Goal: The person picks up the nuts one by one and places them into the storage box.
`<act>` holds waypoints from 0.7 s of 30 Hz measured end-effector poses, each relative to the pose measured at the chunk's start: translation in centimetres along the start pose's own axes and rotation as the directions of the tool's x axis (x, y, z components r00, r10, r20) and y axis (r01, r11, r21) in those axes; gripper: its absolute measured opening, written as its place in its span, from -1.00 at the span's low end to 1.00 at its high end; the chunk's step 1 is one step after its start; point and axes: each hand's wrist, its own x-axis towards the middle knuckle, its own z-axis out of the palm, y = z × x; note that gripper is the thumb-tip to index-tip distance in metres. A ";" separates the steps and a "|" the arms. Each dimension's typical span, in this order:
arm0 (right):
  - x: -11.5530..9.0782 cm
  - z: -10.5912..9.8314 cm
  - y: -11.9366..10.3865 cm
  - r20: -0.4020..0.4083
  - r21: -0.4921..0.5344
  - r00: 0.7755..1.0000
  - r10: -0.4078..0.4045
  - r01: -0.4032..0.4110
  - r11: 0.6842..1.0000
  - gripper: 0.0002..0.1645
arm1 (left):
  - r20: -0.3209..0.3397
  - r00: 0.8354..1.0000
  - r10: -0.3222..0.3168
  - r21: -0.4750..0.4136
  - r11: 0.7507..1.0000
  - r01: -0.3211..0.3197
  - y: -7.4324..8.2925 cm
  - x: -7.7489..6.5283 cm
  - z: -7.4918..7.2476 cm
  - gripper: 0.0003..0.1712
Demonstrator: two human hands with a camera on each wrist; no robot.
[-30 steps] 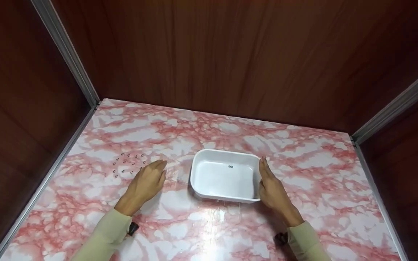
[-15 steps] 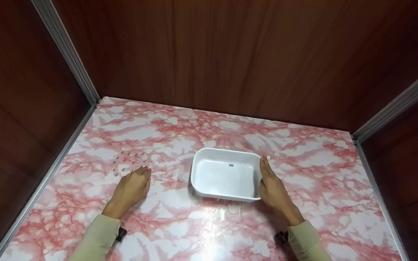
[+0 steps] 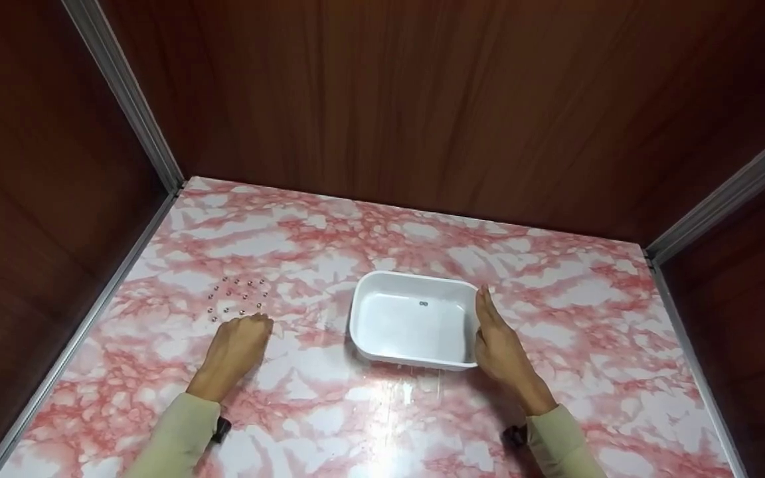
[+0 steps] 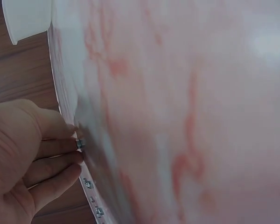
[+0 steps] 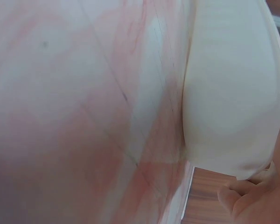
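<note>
My left hand is low over the table at the near edge of a cluster of small silver metal nuts. In the left wrist view its curled fingertips pinch one metal nut, and more nuts lie just past them. A white rectangular tub sits mid-table with its open side up and a small dark mark on its inner far wall. At the tub's right end, my right hand holds the rim and side wall. From the right wrist, the tub's outer wall hides part of that hand.
The table has a red and white marbled top. Dark wood-grain panels stand along the back and both sides, with metal strips at the corners.
My left hand has come left and toward me, from beside the tub to the nuts' near edge, then drawn back slightly. The right hand and tub stay in place.
</note>
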 end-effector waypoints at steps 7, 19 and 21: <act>0.0 0.0 -0.1 0.018 0.017 1.000 0.012 -0.012 1.000 -0.21 | -0.005 1.000 0.006 0.017 1.000 -0.005 0.2 0.0 -0.2 -0.66; 0.1 -0.1 -0.2 0.030 0.014 0.998 0.054 -0.055 0.998 -0.24 | -0.030 0.999 0.028 0.068 0.997 -0.026 0.5 0.2 -0.4 -0.61; 0.1 -0.1 -0.3 0.027 0.011 0.998 0.058 -0.059 0.998 -0.24 | -0.031 0.999 0.035 0.078 0.996 -0.032 0.5 0.3 -0.4 -0.63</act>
